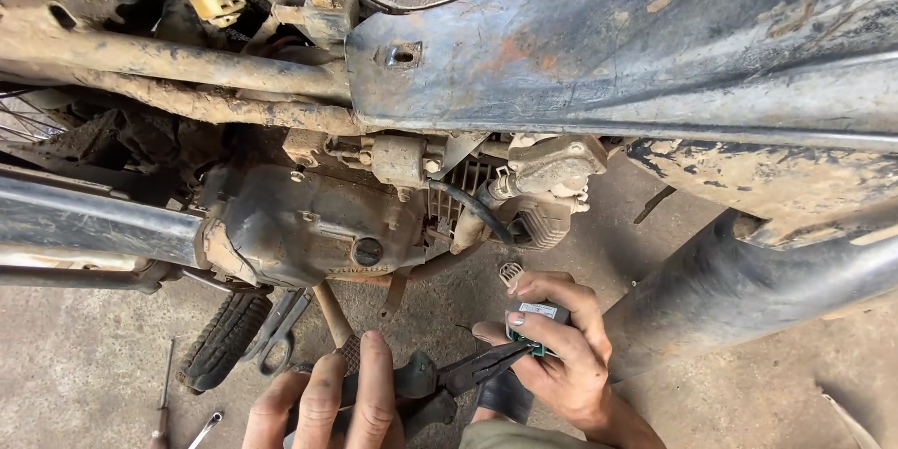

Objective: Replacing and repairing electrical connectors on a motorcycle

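Pliers [449,379], dark-handled and slim-nosed, are clasped in the left hand [327,402], tips meeting a small boxy green-edged part [536,323] pinched by the right hand [561,355], below the mud-caked engine [309,224].

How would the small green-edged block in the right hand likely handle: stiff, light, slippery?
The small block is probably rigid: its box shape holds between the right hand fingers. Likely light, since fingertips alone hold it. The pliers in the left hand touch its edge, so it may twist.
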